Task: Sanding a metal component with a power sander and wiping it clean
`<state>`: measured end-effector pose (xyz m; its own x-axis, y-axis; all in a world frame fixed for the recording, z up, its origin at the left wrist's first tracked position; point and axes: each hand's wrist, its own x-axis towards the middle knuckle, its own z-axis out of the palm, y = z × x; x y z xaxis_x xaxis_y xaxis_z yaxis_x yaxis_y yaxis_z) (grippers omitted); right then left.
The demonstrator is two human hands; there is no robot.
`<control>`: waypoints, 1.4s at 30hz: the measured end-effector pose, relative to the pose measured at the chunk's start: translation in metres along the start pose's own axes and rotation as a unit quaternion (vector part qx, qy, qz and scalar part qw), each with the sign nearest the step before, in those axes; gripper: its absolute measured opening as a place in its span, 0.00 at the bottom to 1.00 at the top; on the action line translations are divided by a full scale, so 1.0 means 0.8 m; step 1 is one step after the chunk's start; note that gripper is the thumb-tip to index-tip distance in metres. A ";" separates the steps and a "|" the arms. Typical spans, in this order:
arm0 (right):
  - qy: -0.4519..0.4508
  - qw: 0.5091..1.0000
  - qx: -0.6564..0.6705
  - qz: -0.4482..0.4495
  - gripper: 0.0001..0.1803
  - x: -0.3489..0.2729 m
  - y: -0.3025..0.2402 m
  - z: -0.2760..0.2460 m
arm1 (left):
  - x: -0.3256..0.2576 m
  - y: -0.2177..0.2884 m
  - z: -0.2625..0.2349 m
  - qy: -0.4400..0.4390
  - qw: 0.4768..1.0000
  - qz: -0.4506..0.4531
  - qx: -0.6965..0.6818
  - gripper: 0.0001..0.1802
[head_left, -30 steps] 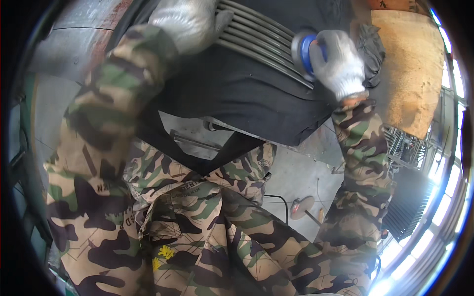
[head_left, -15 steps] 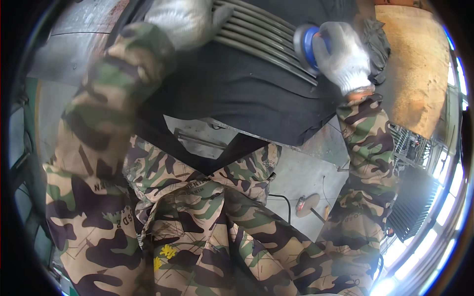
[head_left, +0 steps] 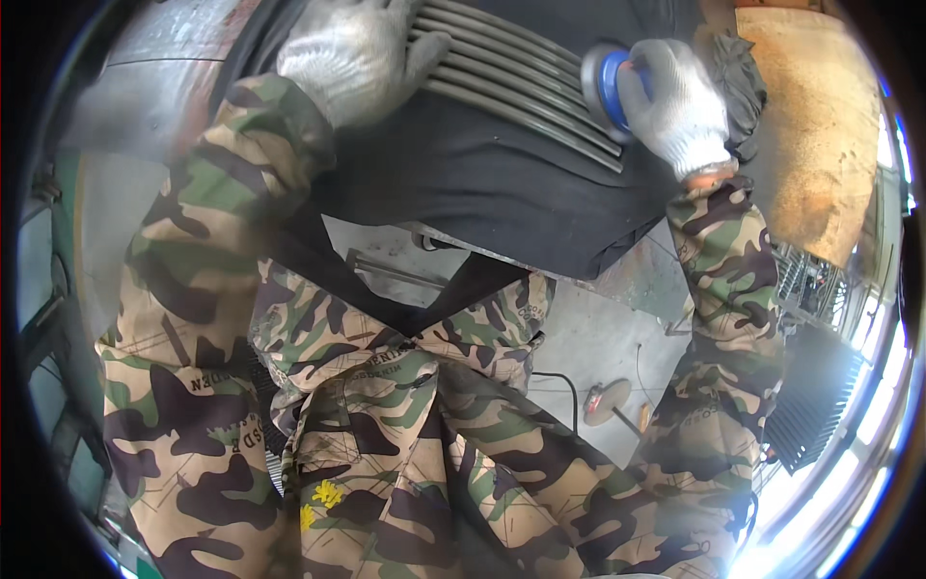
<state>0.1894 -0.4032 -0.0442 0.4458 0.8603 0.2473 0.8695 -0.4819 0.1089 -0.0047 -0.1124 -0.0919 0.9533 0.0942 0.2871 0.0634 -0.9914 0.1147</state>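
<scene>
My left hand [head_left: 352,53], in a grey knit glove, lies flat with its fingers spread on a ribbed metal grille [head_left: 521,82] made of parallel bars. My right hand [head_left: 675,101], also gloved, grips a blue round power tool [head_left: 608,82] whose disc is pressed against the right end of the grille. The grille rests on a dark cloth [head_left: 482,193] draped over a bench. Camouflage sleeves cover both forearms.
Below me are my camouflage trousers and a grey concrete floor [head_left: 588,338] with a cable and a small round disc tool [head_left: 608,400]. A rusty brown sheet [head_left: 820,125] stands at the right. Metal grates [head_left: 820,405] lie at the lower right.
My right hand with the blue tool has shifted slightly along the right end of the grille. My left hand stays pressed on the bars.
</scene>
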 end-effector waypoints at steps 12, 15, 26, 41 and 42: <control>0.036 0.999 0.003 -0.010 0.12 0.001 -0.022 -0.008 | 0.052 -0.018 -0.015 -0.044 0.998 -0.042 0.016 0.38; 0.020 1.000 0.005 -0.002 0.12 0.009 0.003 -0.004 | 0.022 -0.017 0.011 0.007 1.000 -0.017 0.020 0.42; 0.029 0.998 0.017 -0.045 0.11 -0.015 -0.010 -0.010 | 0.042 -0.025 0.016 -0.013 0.999 -0.010 0.042 0.37; 0.001 1.000 -0.011 -0.029 0.12 -0.005 -0.001 -0.008 | -0.009 -0.006 -0.003 -0.024 0.999 0.020 0.010 0.41; 0.022 0.999 0.006 -0.039 0.11 -0.009 -0.006 -0.005 | -0.010 -0.008 -0.003 -0.015 0.999 0.027 0.010 0.41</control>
<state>0.1811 -0.4077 -0.0425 0.3672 0.8866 0.2813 0.9038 -0.4115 0.1171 -0.0139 -0.1069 -0.0927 0.9640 0.0375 0.2633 0.0168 -0.9966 0.0807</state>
